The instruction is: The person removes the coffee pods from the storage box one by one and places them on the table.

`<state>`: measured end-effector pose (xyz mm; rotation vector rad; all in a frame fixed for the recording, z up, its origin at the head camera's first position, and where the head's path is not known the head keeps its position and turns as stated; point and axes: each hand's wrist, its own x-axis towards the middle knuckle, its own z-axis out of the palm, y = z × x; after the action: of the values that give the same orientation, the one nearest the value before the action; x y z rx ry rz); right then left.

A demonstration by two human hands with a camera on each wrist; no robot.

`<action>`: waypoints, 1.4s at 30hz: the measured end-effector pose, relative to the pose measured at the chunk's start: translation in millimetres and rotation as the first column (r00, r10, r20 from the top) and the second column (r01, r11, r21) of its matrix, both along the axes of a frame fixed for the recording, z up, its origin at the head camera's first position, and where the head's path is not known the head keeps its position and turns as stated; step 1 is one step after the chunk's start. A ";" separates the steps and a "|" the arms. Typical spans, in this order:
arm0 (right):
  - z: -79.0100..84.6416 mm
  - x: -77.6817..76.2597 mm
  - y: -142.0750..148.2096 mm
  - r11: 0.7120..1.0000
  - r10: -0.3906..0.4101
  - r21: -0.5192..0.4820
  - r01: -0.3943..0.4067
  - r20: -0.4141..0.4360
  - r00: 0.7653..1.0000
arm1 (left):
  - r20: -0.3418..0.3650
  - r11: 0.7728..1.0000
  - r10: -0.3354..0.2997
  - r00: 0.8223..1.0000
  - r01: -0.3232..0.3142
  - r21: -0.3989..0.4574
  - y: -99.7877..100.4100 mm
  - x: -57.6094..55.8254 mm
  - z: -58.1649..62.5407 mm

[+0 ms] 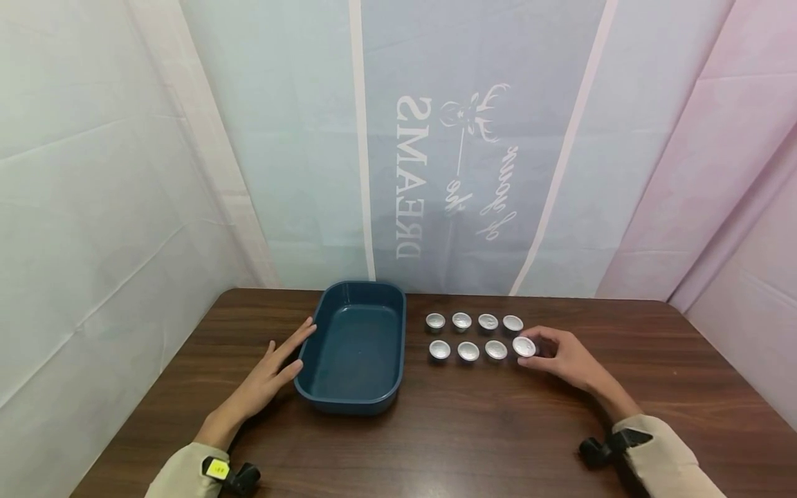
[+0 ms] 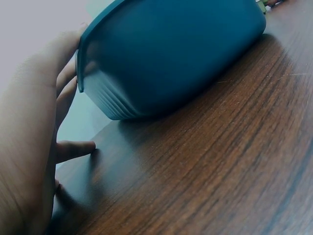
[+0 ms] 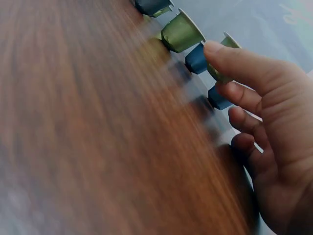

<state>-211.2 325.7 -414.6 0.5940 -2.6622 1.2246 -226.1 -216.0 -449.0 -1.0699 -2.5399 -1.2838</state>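
My right hand [image 1: 569,360] pinches a coffee capsule [image 1: 524,346] between thumb and fingers, at the right end of the front row. In the right wrist view this capsule is green, its foil lid facing up. Other coffee capsules [image 1: 468,351] stand lid-up in two rows to its left and behind; from the side, some are green and some dark blue. My left hand [image 1: 268,377] touches the left rim of a dark blue plastic tub [image 1: 349,401] with fairly straight fingers. Inside, the tub's bottom shows bare.
The brown wooden table [image 1: 498,436] carries the tub left of the capsules. Printed cloth [image 1: 311,138] hangs behind the table's back edge, with more cloth at both sides. Dark camera mounts [image 1: 613,446] sit on both wrists over beige sleeves [image 1: 672,460].
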 end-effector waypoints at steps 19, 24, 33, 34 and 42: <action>-24.0 -8.3 11.9 0.997 0.041 0.061 -0.037 -0.064 0.997 | -0.018 1.000 0.005 1.000 -0.005 0.000 0.8 -0.9 -1.0; -29.9 -12.2 15.9 0.996 0.035 0.081 -0.030 -0.062 0.997 | -0.040 1.000 0.014 0.999 -0.015 -0.004 -0.6 -0.9 -2.0; -33.9 -14.8 19.0 0.995 0.045 0.089 -0.039 -0.071 0.996 | -0.045 1.000 0.011 0.999 -0.011 0.002 0.0 0.4 -0.7; -34.2 -15.0 19.2 0.995 0.046 0.090 -0.039 -0.075 0.996 | -0.046 1.000 0.010 0.999 -0.010 0.002 0.2 0.4 -0.5; -34.5 -15.9 22.1 0.991 0.043 0.134 -0.032 -0.087 0.995 | -0.044 1.000 0.012 0.999 -0.012 -0.002 0.5 1.7 0.7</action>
<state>-227.1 347.7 -449.1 0.7045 -2.6825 1.0105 -224.3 -215.4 -448.2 -1.0691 -2.5124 -1.2413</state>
